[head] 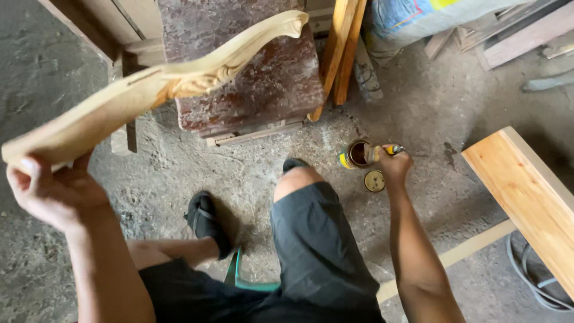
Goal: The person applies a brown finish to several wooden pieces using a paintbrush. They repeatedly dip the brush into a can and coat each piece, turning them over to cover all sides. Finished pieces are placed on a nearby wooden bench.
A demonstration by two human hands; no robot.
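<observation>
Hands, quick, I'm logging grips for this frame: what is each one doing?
Left hand: closed on the end of the carved wooden piece.
Right hand: closed on a brush at the open can.

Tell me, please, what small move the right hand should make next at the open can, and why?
Probably lift the brush from the open can and carry it to the carved wooden piece. The right hand holds the brush at the can's rim, while the left hand holds the bare carved piece raised.
</observation>
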